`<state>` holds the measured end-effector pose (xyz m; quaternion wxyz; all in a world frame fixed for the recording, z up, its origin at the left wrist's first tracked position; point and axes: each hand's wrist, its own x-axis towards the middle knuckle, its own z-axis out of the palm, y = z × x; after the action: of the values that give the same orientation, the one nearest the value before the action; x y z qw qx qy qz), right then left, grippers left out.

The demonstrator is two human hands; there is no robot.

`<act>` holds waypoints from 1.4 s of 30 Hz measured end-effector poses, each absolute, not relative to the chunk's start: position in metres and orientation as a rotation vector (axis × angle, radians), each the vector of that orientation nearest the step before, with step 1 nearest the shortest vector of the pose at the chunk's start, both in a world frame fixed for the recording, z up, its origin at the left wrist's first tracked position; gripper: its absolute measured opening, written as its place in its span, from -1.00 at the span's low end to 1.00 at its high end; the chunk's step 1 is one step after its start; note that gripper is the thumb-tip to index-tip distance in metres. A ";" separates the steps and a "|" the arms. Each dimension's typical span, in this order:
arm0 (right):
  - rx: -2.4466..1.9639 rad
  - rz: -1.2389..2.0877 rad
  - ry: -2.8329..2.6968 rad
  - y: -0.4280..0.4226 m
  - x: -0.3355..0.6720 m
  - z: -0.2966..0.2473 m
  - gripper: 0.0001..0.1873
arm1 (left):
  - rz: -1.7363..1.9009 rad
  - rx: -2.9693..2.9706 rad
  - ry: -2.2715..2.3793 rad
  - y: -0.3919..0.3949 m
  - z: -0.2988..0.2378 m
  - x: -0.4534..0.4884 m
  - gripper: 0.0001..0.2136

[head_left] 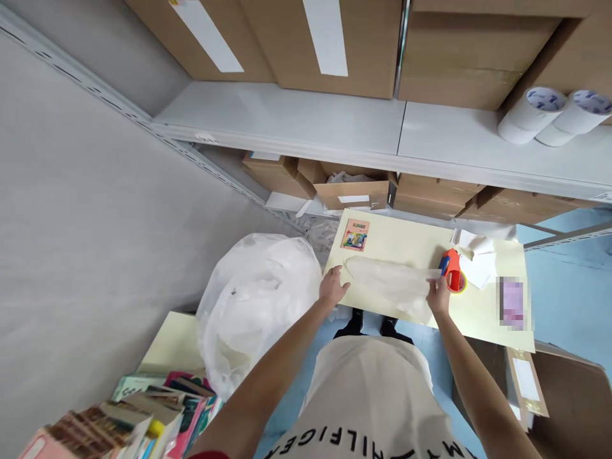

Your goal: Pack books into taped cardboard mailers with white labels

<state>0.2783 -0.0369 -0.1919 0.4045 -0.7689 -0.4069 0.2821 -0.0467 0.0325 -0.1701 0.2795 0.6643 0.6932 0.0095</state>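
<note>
A strip of thin, translucent white wrapping film point(382, 280) lies across the pale yellow table point(401, 239), its lower edge crumpled. At its right end, my right hand point(438, 297) is closed on the film. Just beyond that hand is an orange tape dispenser point(453, 262) with a blue part. My left hand point(333, 287) is at the table's left edge, thumb and fingers apart, close to the film's left end, with nothing visible in it. A small pink booklet point(356, 235) with a colourful picture lies flat near the table's far left corner.
White papers point(479, 264) and a blurred-out purple item point(512, 303) lie on the table's right. A large bundle of white film point(258, 306) stands left, with stacked books point(157, 414) nearer. Shelves point(306, 121) hold cartons and tape rolls point(533, 115). An open carton point(568, 395) is lower right.
</note>
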 end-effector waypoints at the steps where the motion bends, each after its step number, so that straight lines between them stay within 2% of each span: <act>1: -1.967 0.692 -1.037 -0.039 0.277 -0.195 -0.62 | 0.013 1.881 1.819 0.030 -0.172 -0.044 -0.45; 4: -2.038 0.645 -1.023 -0.047 0.274 -0.202 -0.61 | -0.022 2.170 1.576 0.025 -0.177 -0.035 -0.45; 8: -2.095 0.641 -0.978 -0.054 0.273 -0.207 -0.61 | -0.087 2.315 1.299 0.024 -0.188 -0.026 -0.65; 14: -2.168 0.576 -0.689 -0.050 0.268 -0.217 -0.67 | -0.082 2.282 1.262 0.013 -0.196 -0.042 -0.72; 18: -2.142 0.639 -0.809 -0.050 0.261 -0.221 -0.53 | -0.159 2.230 1.249 0.003 -0.194 -0.055 -0.84; 21: -2.121 0.463 -1.109 -0.055 0.257 -0.215 -0.37 | -0.107 2.191 1.258 0.003 -0.195 -0.053 -0.72; 24: -2.064 0.339 -1.544 -0.060 0.255 -0.213 -0.37 | -0.071 2.178 1.346 0.010 -0.201 -0.042 -0.68; 26: -2.039 0.425 -1.826 -0.061 0.254 -0.219 -0.35 | -0.137 2.189 1.400 0.015 -0.206 -0.035 -0.56; 29: -2.150 0.623 -2.118 -0.058 0.252 -0.235 -0.24 | -0.324 2.182 1.400 0.022 -0.214 -0.027 -0.22; 31: -2.253 0.731 -2.208 -0.053 0.253 -0.246 -0.18 | -0.453 2.131 1.383 0.025 -0.219 -0.026 -0.08; 35: -2.300 0.817 -2.279 -0.038 0.258 -0.253 -0.17 | -0.578 2.034 1.387 0.022 -0.223 -0.027 -0.02; 42: -2.287 0.853 -2.199 -0.022 0.255 -0.246 -0.10 | -0.485 1.839 1.526 0.006 -0.221 -0.017 0.02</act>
<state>0.2551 -0.0223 -0.2457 -0.0718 -0.6943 -0.6676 0.2589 -0.0170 0.0056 -0.2210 0.3445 0.7079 0.5877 -0.1867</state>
